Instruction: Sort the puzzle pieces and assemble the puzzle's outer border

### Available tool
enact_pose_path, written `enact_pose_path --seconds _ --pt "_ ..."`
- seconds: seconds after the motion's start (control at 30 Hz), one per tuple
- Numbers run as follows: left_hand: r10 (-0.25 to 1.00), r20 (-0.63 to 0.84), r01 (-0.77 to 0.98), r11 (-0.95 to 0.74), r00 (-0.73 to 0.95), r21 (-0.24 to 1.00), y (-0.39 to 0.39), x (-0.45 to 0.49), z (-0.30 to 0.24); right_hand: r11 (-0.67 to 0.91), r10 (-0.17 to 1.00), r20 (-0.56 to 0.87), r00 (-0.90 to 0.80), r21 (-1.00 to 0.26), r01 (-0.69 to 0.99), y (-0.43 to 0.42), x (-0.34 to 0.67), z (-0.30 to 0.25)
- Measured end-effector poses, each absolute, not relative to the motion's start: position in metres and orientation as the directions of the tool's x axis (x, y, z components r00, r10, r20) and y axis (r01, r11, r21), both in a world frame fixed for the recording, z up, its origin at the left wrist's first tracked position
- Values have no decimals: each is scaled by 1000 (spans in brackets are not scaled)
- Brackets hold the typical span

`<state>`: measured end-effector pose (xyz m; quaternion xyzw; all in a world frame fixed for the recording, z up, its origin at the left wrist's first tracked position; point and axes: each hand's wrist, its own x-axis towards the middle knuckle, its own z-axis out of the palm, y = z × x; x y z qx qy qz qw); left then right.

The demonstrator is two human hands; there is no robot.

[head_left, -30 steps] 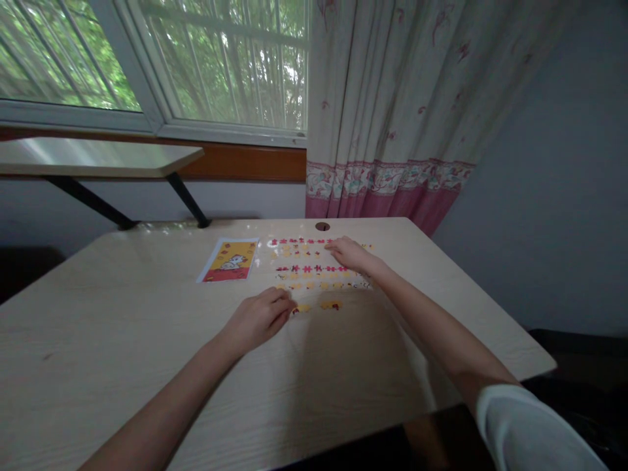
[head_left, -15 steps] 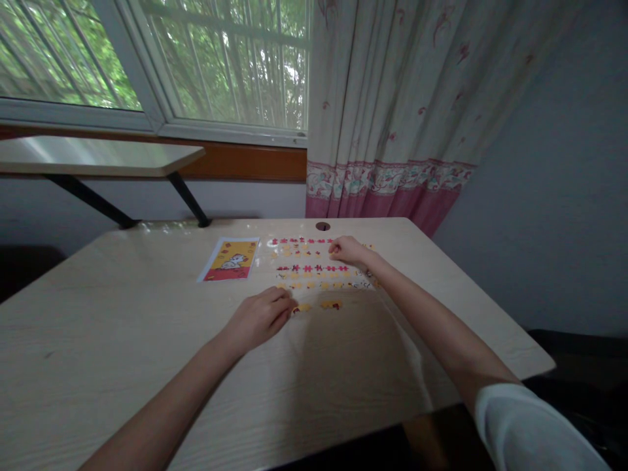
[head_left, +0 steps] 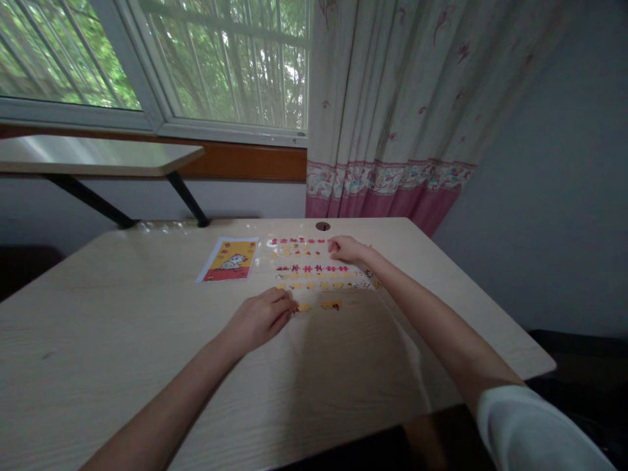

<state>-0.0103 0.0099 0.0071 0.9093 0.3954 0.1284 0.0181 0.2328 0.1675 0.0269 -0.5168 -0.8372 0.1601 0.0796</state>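
Observation:
Small jigsaw puzzle pieces lie on the desk in rows: red pieces (head_left: pixel 307 269) and yellow pieces (head_left: pixel 321 276), with some white and black ones (head_left: pixel 363 284) at the right end. My left hand (head_left: pixel 265 315) rests on the desk with its fingers curled together, its fingertips on the left end of a yellow-and-red puzzle piece (head_left: pixel 304 307). To the right of that lies another yellow puzzle piece with a dark red corner (head_left: pixel 331 305), apart from it. Over the far rows, my right hand (head_left: pixel 346 248) is closed in a pinch; whatever its fingertips hold is hidden.
A picture card (head_left: pixel 230 259) with a white animal on yellow and red lies left of the rows. Behind it, a raised shelf (head_left: pixel 98 156) stands on black supports. A round cable hole (head_left: pixel 322 226) is near the desk's back edge, before the curtain (head_left: pixel 387 131).
Almost nothing differs. My right hand keeps its pinch over the far rows with only a slight shift of the fingers, and my left hand stays in place.

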Motion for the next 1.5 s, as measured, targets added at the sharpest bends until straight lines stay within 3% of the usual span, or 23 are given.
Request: enact_pose_path --seconds 0.1,0.27,0.43,0.53,0.63,0.93,1.03,1.13,1.23,1.37,1.5 --pt "729 235 720 -680 643 138 9 -10 8 446 878 55 -476 -454 771 148 234 29" --pt "734 309 687 -677 605 263 6 -5 8 335 850 77 -521 -842 423 100 236 24" --pt "742 323 653 -670 587 353 -1 6 10 216 815 115 -568 -970 115 58 232 11" --pt "751 340 646 -661 567 382 -4 11 11 269 827 186 -530 -960 83 45 225 4" --pt "793 354 614 -609 496 502 -6 16 12 287 861 216 -461 -954 89 39 218 1" --pt "910 309 499 -411 278 763 -4 25 7 394 880 261 -396 -867 305 24 211 5" --pt "957 209 394 -274 200 877 0 25 4 539 823 386 -417 -762 359 24 214 7" --pt "978 130 296 -174 164 939 3 24 2 707 707 550 -445 -563 427 26 217 6" --pt "977 130 287 -176 171 942 3 25 2 772 627 626 -463 -422 476 27 217 3" --pt "967 151 376 -219 204 900 1 26 4 781 604 641 -474 -358 512 28 218 3" --pt "896 272 569 -434 351 698 3 15 9 743 638 656 -403 -389 544 34 229 11"
